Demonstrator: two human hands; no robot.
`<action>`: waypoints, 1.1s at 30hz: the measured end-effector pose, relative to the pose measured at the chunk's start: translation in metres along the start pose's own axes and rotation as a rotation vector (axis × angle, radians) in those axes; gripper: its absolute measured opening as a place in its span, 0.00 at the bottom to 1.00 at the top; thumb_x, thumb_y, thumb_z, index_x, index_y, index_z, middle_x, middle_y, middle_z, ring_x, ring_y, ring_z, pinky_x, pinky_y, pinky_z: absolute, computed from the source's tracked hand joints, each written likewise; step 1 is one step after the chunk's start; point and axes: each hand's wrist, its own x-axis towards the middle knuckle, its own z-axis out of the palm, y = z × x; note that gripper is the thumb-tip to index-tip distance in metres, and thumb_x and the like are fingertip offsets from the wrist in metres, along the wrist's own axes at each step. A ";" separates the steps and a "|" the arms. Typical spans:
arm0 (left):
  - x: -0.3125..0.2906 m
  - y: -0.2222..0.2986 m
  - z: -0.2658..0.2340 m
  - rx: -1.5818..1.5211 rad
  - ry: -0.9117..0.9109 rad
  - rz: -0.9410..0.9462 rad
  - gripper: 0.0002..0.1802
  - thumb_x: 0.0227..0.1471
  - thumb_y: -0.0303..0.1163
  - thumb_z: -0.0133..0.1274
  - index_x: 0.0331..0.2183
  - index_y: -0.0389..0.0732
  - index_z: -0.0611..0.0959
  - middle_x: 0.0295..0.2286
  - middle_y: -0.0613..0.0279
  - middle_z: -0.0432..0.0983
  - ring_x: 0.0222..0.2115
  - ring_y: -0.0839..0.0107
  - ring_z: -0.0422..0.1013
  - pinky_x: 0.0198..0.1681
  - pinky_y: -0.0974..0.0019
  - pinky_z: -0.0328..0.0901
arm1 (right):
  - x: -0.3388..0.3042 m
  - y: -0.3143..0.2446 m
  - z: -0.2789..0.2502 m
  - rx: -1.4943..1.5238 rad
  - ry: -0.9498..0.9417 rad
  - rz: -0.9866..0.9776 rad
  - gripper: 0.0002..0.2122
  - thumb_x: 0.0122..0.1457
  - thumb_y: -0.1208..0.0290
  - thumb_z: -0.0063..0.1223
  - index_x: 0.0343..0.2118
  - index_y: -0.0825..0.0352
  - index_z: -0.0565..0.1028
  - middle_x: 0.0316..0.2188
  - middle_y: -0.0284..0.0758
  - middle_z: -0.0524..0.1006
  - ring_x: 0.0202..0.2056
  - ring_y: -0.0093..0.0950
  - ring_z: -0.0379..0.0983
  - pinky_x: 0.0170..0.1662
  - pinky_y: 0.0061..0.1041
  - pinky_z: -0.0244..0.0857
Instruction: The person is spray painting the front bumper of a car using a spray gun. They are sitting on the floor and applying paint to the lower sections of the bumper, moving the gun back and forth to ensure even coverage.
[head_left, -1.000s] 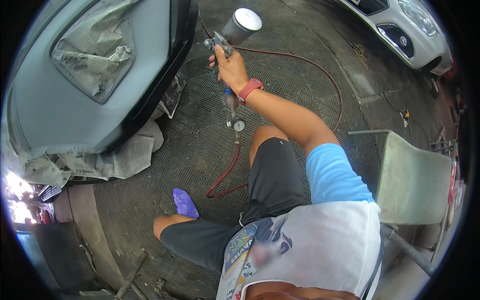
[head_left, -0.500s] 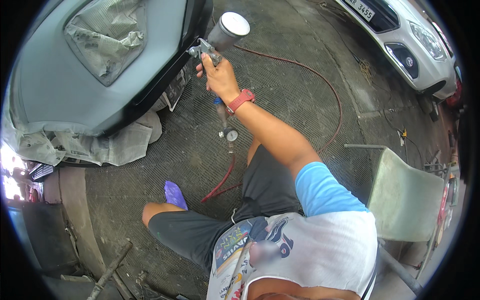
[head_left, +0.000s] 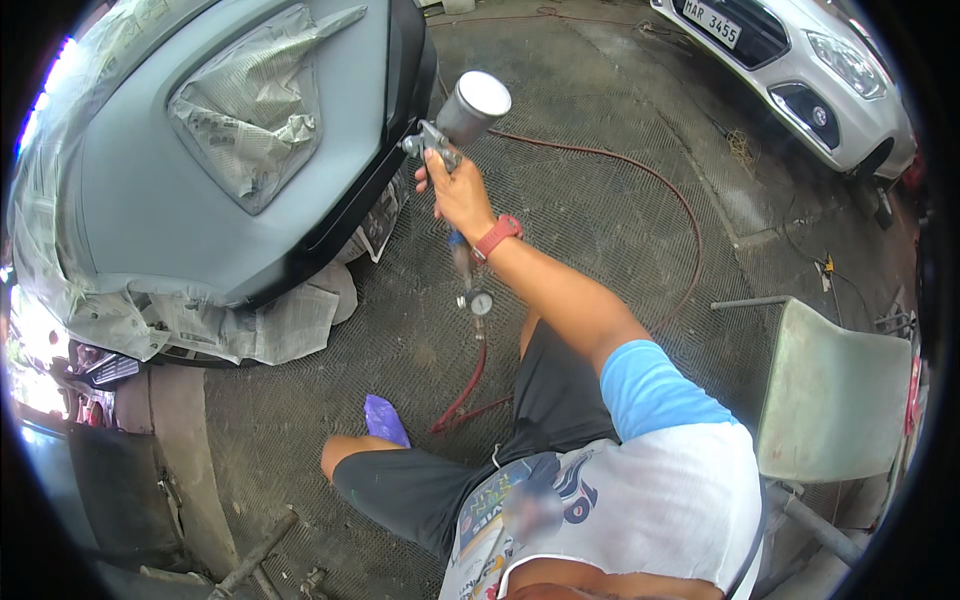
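Spray gun gripped in closed right hand, held up at arm's length, cup tilted up-right, nozzle aimed left at grey car panel just beside it. Red hose hanging from handle, past gauge, looping far right. Left hand out of sight.

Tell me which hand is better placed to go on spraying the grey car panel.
Right. The right hand grips the metal spray gun with its silver cup, aimed towards the grey car panel. The left hand isn't visible.
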 end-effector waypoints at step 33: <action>-0.014 0.030 -0.022 0.023 0.000 -0.022 0.35 0.74 0.57 0.44 0.61 0.33 0.78 0.61 0.47 0.76 0.65 0.56 0.69 0.75 0.52 0.56 | 0.140 -0.082 -0.030 -0.174 0.038 -0.095 0.21 0.76 0.53 0.53 0.48 0.72 0.82 0.33 0.39 0.87 0.30 0.27 0.85 0.20 0.26 0.71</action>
